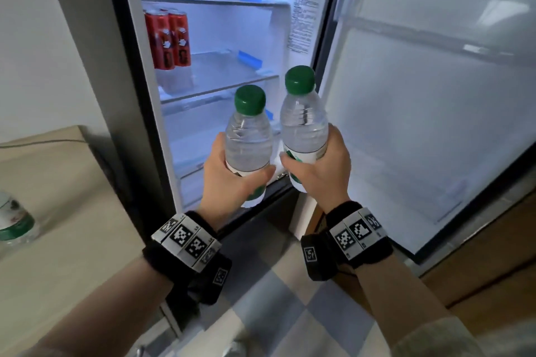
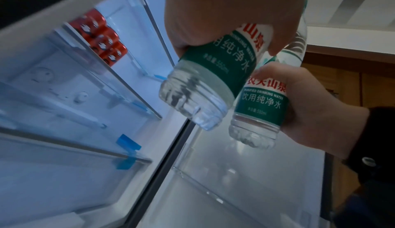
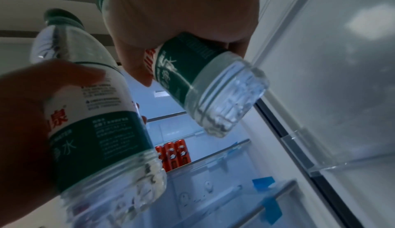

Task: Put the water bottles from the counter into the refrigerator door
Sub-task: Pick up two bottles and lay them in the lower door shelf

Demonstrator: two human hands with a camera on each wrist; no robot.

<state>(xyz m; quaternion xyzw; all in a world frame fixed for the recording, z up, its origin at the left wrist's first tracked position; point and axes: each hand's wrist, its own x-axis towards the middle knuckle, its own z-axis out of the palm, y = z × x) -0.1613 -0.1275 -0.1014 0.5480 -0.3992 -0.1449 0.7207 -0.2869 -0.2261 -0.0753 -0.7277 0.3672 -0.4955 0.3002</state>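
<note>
A person's left hand (image 1: 229,174) is gripping one bottle (image 1: 249,136), the right hand (image 1: 319,171) wrapping another (image 1: 303,122) just beside it, both upright before the open fridge (image 1: 220,38), its door (image 1: 435,113) standing right; a third bottle (image 1: 14,217) is sitting on the counter (image 1: 72,197) far left.

Red cans (image 1: 168,38) stand at the left end of a fridge shelf (image 1: 220,87), blue tape (image 1: 249,59) further right.

Cans (image 1: 168,38) in fridge (image 1: 220,32), door (image 1: 435,95) right.
</note>
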